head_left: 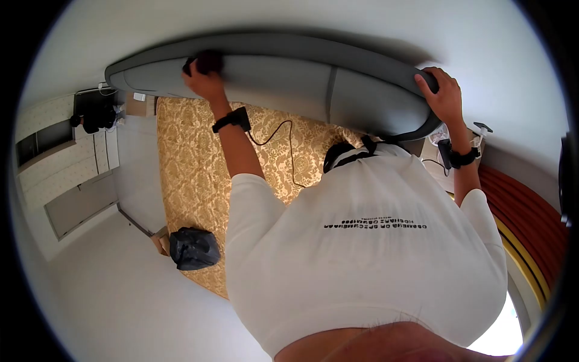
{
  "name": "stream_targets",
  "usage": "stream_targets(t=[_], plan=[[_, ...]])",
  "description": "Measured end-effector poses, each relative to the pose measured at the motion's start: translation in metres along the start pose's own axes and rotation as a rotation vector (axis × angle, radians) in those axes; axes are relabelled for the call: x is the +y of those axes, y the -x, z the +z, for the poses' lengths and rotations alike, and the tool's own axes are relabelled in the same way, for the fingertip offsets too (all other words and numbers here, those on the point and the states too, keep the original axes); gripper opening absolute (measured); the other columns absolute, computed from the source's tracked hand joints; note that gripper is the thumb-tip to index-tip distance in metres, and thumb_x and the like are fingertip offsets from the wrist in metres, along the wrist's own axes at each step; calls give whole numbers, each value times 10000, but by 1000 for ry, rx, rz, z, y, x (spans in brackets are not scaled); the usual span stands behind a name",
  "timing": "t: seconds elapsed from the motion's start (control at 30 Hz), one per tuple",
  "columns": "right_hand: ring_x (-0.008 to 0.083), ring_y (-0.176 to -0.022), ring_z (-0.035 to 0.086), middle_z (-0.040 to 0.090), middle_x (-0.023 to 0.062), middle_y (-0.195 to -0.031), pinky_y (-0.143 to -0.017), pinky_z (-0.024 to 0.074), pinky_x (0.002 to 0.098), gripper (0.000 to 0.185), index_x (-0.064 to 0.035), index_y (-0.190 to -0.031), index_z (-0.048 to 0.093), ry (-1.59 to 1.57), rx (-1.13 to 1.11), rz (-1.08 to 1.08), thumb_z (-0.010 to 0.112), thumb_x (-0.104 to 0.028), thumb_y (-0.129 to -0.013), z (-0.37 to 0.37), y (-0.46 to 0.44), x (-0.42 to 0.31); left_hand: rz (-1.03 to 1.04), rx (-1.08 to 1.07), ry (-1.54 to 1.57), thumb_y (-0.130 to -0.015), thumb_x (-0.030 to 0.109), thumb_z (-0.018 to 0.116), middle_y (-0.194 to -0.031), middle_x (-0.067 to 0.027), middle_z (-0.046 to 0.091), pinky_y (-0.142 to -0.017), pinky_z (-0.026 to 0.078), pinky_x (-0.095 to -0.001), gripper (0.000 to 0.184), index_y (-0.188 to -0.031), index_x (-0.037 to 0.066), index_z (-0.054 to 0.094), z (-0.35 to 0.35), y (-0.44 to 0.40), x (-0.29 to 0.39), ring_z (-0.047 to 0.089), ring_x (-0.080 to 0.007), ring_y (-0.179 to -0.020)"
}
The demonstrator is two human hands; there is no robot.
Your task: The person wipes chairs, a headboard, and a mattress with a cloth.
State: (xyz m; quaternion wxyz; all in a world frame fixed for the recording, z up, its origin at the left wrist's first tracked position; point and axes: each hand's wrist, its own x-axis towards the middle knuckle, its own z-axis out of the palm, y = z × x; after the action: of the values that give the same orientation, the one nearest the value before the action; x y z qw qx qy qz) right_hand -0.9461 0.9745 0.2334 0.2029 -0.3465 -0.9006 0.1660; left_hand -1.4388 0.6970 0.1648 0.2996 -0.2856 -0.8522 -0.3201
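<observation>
At the far left, a person in dark clothes (98, 119) is beside pale, patterned panels. Next comes a small brown cabinet (139, 107) with a white item (139, 96) on top, just beside the bed. The bed's gold patterned cover (193, 163) fills the middle, and a black bag (194, 248) sits at its near left corner. A grey headboard (271, 78) runs across the top of the view, above the cover. The wearer's white shirt (368, 259) blocks much of the cover from sight. A thin black cable (292, 154) lies over the cover, leading from the left wrist's black band (231, 120). At the right hang a rust-red curtain (522, 211) and a yellow one (518, 250).

The left hand (205, 80) is blurred, its fingers closed around a dark pad (209, 61) held at the headboard's front face; what the pad is made of, I cannot tell. The right hand (442, 93), its wrist also banded in black, grips the headboard's right end, fingers over the upper edge and thumb on the near side.
</observation>
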Motion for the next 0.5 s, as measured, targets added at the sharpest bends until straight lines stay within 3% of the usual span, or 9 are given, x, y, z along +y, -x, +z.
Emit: stream_targets(t=[0.17,0.3,0.43,0.5], plan=[[343,-852,642,689,124,-911,-770,472,412,339,-51,-960,671,68,5,20,661,-383,-894,3,3,1,-240,-16,-140,-758,-6,606,-1237,-268,479,-867,518,-531,548,-1276,171,621,1,-22,-57,571,-490,-1008],[336,-829,640,683,129,-905,-764,467,416,322,-46,-968,662,66,1,-5,654,-360,-895,5,-3,-1,-342,10,26,-770,-1,617,-1270,-262,459,-904,514,-530,610,-1345,199,581,16,-15,-85,569,-488,-1036],[338,-820,638,684,130,-903,-763,467,411,318,-50,-979,666,73,-36,31,651,-357,-896,3,0,-7,-291,-37,-7,-789,69,632,-1300,-272,483,-925,491,-508,485,-1268,145,631,6,-1,-72,561,-473,-1049],[341,-820,639,687,132,-905,-763,468,415,328,-52,-994,669,72,-10,10,651,-365,-895,7,0,1,-101,-139,106,-800,146,622,-1197,-244,582,-928,466,-509,386,-1180,93,665,5,2,-70,559,-463,-1047]])
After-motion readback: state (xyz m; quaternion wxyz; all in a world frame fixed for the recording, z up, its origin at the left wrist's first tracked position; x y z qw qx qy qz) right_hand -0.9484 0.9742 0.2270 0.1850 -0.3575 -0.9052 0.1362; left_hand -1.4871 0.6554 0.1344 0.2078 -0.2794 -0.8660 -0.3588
